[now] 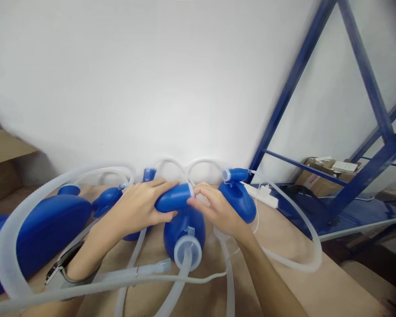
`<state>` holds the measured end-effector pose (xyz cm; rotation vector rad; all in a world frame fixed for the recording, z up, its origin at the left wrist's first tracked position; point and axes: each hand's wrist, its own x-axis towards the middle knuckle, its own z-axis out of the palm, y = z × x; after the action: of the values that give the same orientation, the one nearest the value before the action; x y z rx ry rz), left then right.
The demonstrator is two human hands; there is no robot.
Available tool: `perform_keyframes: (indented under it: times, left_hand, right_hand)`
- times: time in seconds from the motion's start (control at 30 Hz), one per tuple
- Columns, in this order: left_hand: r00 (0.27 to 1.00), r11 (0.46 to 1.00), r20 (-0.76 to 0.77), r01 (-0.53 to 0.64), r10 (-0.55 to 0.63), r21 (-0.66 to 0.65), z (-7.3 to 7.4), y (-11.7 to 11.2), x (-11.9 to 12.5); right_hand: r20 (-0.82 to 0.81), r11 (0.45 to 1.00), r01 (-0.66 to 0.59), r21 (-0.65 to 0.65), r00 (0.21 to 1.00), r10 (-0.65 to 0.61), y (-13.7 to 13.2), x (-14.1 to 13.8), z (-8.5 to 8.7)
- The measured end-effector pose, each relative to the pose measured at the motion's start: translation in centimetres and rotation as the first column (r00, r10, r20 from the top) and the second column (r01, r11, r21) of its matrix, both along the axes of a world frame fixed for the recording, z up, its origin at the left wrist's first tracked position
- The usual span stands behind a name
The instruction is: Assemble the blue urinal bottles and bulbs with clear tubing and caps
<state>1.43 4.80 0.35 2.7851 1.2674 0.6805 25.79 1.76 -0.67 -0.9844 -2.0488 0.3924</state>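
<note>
My left hand (145, 200) wraps round a blue cylindrical plastic cup (173, 198) with a pale ring (191, 190) at its right end. Thumb and fingers of my right hand (216, 207) close on that ring. Just below the cup stands a blue plastic bottle (170, 237), partly hidden by it. The bottle's translucent round mouth (198, 253) faces me, and a corrugated hose (173, 299) comes out of it. A thin pale tube with a wider translucent end (160, 267) crosses in front of my left wrist.
Right of my hands stands another blue bottle (246, 207) with a capped cup on top, beside a white power strip (267, 198). Large blue bottles (53, 220) and looping hoses fill the left. A blue metal frame (293, 75) rises at right; a cardboard box (9, 147) stands at left.
</note>
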Motion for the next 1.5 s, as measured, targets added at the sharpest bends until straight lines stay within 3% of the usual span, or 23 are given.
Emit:
perform_keyframes:
  times: [0.23,0.3,0.37,0.4,0.47,0.53,0.6,0.7,0.8,0.87,0.93,1.03,1.1,1.2,1.37,1.5]
  left_hand:
    - [0.977,0.973,0.048,0.213,-0.209,-0.095,1.3,-0.4,-0.7]
    - [0.978,0.963,0.019,0.21,-0.21,-0.167,1.7,-0.4,-1.8]
    - [0.991,0.964,-0.045,0.111,-0.126,-0.242,1.9,0.1,-3.3]
    - [0.994,0.964,-0.097,0.018,-0.045,-0.265,1.8,0.5,-3.9]
    - [0.976,0.949,-0.189,-0.156,0.106,-0.272,1.2,1.3,-4.6]
    - [0.963,0.938,-0.226,-0.208,0.146,-0.278,0.2,1.9,-4.2]
    - [0.962,0.934,-0.242,-0.197,0.125,-0.3,-0.8,1.8,-2.8]
    - [0.918,0.911,-0.366,-0.273,0.151,-0.31,-1.8,0.5,-0.1]
    - [0.856,0.91,-0.473,-0.346,0.208,-0.227,-2.1,-0.7,1.6]
    - [0.87,0.946,-0.457,-0.285,0.187,-0.155,-2.3,-0.9,1.9]
    - [0.928,0.986,-0.371,-0.099,0.042,-0.134,-2.6,-0.5,1.9]
    - [0.955,0.977,-0.244,0.125,-0.166,-0.175,-3.4,0.5,1.8]
    - [0.951,0.956,-0.228,0.149,-0.208,-0.253,-3.8,1.0,2.0]
    - [0.941,0.924,-0.232,0.156,-0.246,-0.348,-4.2,1.3,2.6]
    - [0.945,0.939,-0.261,0.108,-0.199,-0.326,-4.2,0.8,3.4]
    - [0.945,0.949,-0.277,0.084,-0.172,-0.302,-4.2,0.4,3.8]
  right_hand:
    - [-0.163,0.951,-0.223,-0.212,0.968,0.19,-0.1,0.8,-0.4]
    - [-0.333,0.945,-0.253,-0.21,0.927,0.174,0.2,2.1,-0.5]
    - [-0.481,0.964,-0.214,-0.16,0.869,0.113,0.4,4.1,-0.3]
    - [-0.463,0.976,-0.164,-0.141,0.883,0.081,0.5,5.2,0.0]
    - [-0.239,0.975,-0.098,-0.197,0.97,0.049,0.4,6.8,0.5]
    - [0.026,0.961,-0.033,-0.274,0.999,0.042,0.2,7.5,0.7]
    - [0.201,0.953,0.052,-0.298,0.98,0.01,-0.1,7.2,0.2]
    - [0.32,0.958,0.149,-0.244,0.945,-0.066,-0.4,6.0,-1.3]
    - [0.357,0.952,0.159,-0.262,0.932,-0.058,-0.3,5.4,-3.1]
    - [0.372,0.937,0.218,-0.273,0.922,-0.106,-0.2,5.3,-3.8]
    - [0.373,0.945,0.244,-0.219,0.915,-0.15,-0.3,5.3,-4.1]
    - [0.351,0.996,0.044,-0.079,0.936,-0.013,-0.8,4.6,-3.9]
    - [0.361,0.991,-0.132,0.007,0.925,0.121,-1.1,3.7,-3.9]
    - [0.373,0.964,-0.243,0.109,0.909,0.187,-0.6,2.5,-4.8]
    - [0.351,0.918,-0.278,0.282,0.921,0.171,1.3,1.6,-8.5]
    - [0.292,0.889,-0.187,0.417,0.954,0.064,1.1,1.5,-10.4]
